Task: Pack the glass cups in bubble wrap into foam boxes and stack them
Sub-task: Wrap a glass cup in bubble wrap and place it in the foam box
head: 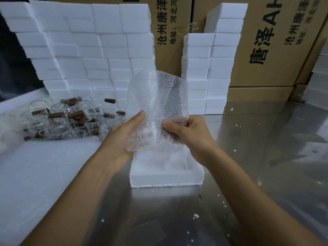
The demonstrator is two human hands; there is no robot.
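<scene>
1. Both hands up over an open foam box (166,178) that sits on the metal table (248,157), near centre
2. Left hand (122,137) holds the L side of a bubble wrap sheet (156,96); thumb lies straight along the front edge w/ its tip at the sheet, other fingers are behind the wrap, can't tell how they lie
3. Right hand (186,134) grips the R lower part of the sheet, fingers curled round a bunched roll of wrap, thumb pressed on the front
4. Upper part of the sheet stands loose above the hands, curling back at the top; lower edge hangs just above the box's far rim
5. Whether a cup is already inside the roll: can't tell, wrap is too cloudy
6. Glass cups (58,119) w/ brown handles lie in a loose heap on the table's L side, well apart from the box, some tipped over on each other
7. More bubble wrap (44,166) lies flat on the table in front of the heap, under the L forearm
8. Stacked foam boxes (85,50) form a tall wall behind the cups; a second, narrower stack (213,68) stands R of centre, gap between the two
9. Cardboard cartons (266,50) w/ black printed characters stand behind the stacks
10. Small white foam crumbs (195,216) scattered over the table near the box and R forearm
</scene>
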